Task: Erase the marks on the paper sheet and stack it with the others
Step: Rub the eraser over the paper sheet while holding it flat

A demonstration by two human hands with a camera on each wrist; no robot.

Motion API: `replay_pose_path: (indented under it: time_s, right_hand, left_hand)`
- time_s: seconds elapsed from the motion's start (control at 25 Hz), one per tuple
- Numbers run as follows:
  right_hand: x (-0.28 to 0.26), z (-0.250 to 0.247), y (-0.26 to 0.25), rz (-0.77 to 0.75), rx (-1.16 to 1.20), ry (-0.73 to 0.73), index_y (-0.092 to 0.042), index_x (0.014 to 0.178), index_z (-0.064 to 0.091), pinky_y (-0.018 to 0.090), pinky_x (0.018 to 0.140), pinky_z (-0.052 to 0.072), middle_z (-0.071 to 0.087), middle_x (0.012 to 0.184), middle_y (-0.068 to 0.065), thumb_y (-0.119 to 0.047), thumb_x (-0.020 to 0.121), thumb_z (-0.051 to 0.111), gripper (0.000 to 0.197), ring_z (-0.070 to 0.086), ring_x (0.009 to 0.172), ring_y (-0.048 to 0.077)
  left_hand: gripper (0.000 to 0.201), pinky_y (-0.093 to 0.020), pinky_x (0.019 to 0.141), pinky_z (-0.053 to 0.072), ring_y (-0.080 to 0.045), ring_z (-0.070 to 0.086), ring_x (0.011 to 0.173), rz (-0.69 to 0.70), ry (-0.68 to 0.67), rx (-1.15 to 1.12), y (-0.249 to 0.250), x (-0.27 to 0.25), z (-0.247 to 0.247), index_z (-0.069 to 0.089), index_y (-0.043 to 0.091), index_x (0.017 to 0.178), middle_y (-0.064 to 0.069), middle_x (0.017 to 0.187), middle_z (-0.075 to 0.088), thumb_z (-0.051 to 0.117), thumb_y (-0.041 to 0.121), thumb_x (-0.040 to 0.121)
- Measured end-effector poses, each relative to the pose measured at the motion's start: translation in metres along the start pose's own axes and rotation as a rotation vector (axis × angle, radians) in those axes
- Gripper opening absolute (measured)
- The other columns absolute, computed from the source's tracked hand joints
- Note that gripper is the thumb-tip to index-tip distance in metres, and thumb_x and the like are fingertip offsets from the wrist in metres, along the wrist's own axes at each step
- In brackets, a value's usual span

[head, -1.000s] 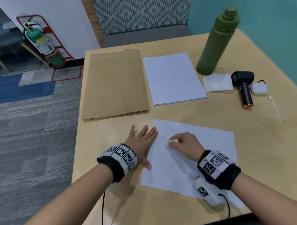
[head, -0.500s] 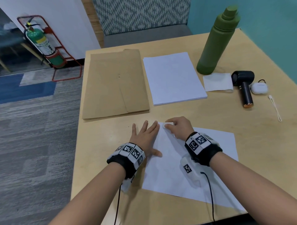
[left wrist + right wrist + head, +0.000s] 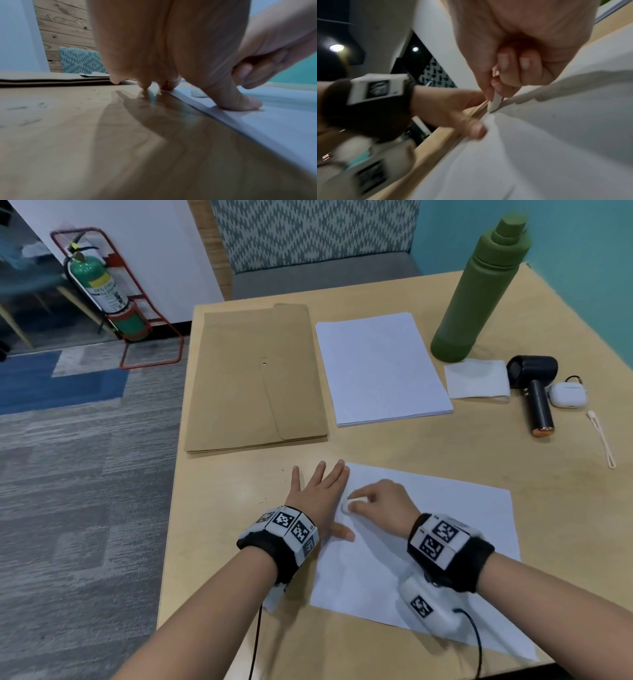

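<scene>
A loose white paper sheet [image 3: 455, 529] lies on the wooden table [image 3: 428, 446] near its front edge. My left hand [image 3: 318, 494] lies flat with straight fingers on the sheet's left edge, thumb [image 3: 240, 102] pressing the paper down. My right hand [image 3: 380, 501] pinches a small white eraser [image 3: 351, 503] and holds it against the sheet close to the left hand. In the right wrist view the eraser [image 3: 494, 104] touches the rumpled paper [image 3: 556, 135]. Behind them sits the stack of white sheets [image 3: 380, 368].
A brown envelope [image 3: 253, 381] lies left of the stack. At the right stand a green bottle [image 3: 479, 296], a folded tissue [image 3: 476, 378], a black hand fan [image 3: 534, 392], a white earbud case [image 3: 568, 393] and a thin white loop [image 3: 601, 440]. The table's left edge drops to carpet.
My right hand rubbed the eraser away toward the sheet's far left corner, then came back toward me. The left hand has stayed pressing the sheet's left edge.
</scene>
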State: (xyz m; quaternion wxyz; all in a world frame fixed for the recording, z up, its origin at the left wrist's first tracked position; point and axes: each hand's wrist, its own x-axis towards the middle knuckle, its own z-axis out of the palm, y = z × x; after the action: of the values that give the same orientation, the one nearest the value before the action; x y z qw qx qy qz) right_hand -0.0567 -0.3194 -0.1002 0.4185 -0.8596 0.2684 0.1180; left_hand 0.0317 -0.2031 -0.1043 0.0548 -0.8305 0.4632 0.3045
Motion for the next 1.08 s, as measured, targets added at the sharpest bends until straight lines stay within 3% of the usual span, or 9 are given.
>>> replay_pose_path:
  time_s: [0.16,0.36,0.52,0.68,0.84,0.92,0.96,1.0,1.08]
  right_hand:
    - [0.025,-0.020,0.006,0.131,0.163,0.256,-0.011,0.107,0.070,0.016,0.076,0.034,0.069,0.101,0.009,-0.024,0.084,0.063,0.028,0.057,0.091,0.016]
    - [0.002,0.005,0.006,0.015,0.017,0.042,-0.016,0.108,0.069,0.018,0.080,0.034,0.068,0.112,0.008,-0.027,0.084,0.062,0.028,0.057,0.095,0.016]
    - [0.025,-0.016,0.003,0.134,0.182,0.294,-0.011,0.108,0.069,0.017,0.084,0.036,0.068,0.117,0.009,-0.024,0.084,0.063,0.028,0.059,0.108,0.021]
    - [-0.005,0.010,0.001,0.030,0.008,0.051,-0.017,0.109,0.069,0.019,0.082,0.036,0.068,0.115,0.007,-0.026,0.084,0.061,0.028,0.059,0.100,0.017]
    - [0.021,-0.014,0.004,0.130,0.161,0.253,-0.012,0.106,0.070,0.017,0.081,0.035,0.068,0.115,0.009,-0.025,0.083,0.063,0.027,0.059,0.106,0.021]
    - [0.014,-0.007,0.001,0.101,0.123,0.229,-0.013,0.110,0.068,0.020,0.087,0.037,0.067,0.116,0.010,-0.025,0.085,0.061,0.029,0.059,0.108,0.022]
    - [0.006,0.000,0.001,0.064,0.060,0.141,-0.014,0.112,0.067,0.019,0.087,0.037,0.067,0.116,0.008,-0.025,0.085,0.060,0.029,0.059,0.108,0.020]
    - [-0.005,0.006,0.001,0.040,0.012,0.036,-0.016,0.112,0.067,0.017,0.083,0.037,0.068,0.113,0.007,-0.026,0.085,0.060,0.030,0.060,0.104,0.017]
    - [-0.015,0.002,0.009,0.040,0.041,-0.092,-0.015,0.108,0.069,0.014,0.068,0.040,0.070,0.087,0.006,-0.025,0.084,0.062,0.027,0.061,0.074,0.004]
  left_hand:
    - [0.115,-0.060,0.111,-0.011,-0.021,-0.017,0.145,0.001,0.005,0.001,0.000,0.000,0.000,-0.015,0.019,0.149,0.008,0.157,-0.021,0.060,0.064,0.075]
    - [0.116,-0.060,0.111,-0.012,-0.022,-0.017,0.145,0.000,0.000,0.003,0.000,0.001,0.001,-0.015,0.018,0.149,0.007,0.156,-0.022,0.060,0.065,0.075]
    - [0.115,-0.060,0.111,-0.011,-0.022,-0.017,0.145,-0.001,0.004,0.014,0.001,0.000,0.000,-0.015,0.018,0.149,0.007,0.157,-0.021,0.059,0.065,0.075]
    - [0.116,-0.060,0.110,-0.012,-0.022,-0.017,0.145,-0.002,0.001,0.002,0.000,0.000,0.001,-0.015,0.018,0.149,0.007,0.156,-0.022,0.060,0.065,0.074]
    - [0.117,-0.060,0.110,-0.012,-0.021,-0.017,0.145,-0.005,0.004,0.011,0.001,0.001,0.002,-0.015,0.018,0.149,0.007,0.157,-0.021,0.059,0.066,0.074]
    - [0.117,-0.060,0.110,-0.012,-0.021,-0.017,0.145,-0.006,0.002,0.017,0.001,0.000,0.002,-0.015,0.018,0.149,0.007,0.156,-0.022,0.059,0.067,0.073]
    - [0.117,-0.060,0.110,-0.012,-0.021,-0.017,0.145,-0.005,0.004,0.015,0.001,0.000,0.002,-0.015,0.018,0.149,0.007,0.156,-0.022,0.059,0.067,0.073]
    - [0.118,-0.060,0.110,-0.012,-0.022,-0.017,0.145,-0.002,0.003,0.015,0.001,-0.001,0.002,-0.015,0.018,0.149,0.007,0.156,-0.022,0.059,0.068,0.073]
    - [0.117,-0.060,0.109,-0.013,-0.022,-0.018,0.145,0.003,-0.004,0.021,0.002,-0.004,-0.001,-0.014,0.017,0.149,0.006,0.157,-0.021,0.060,0.067,0.073]
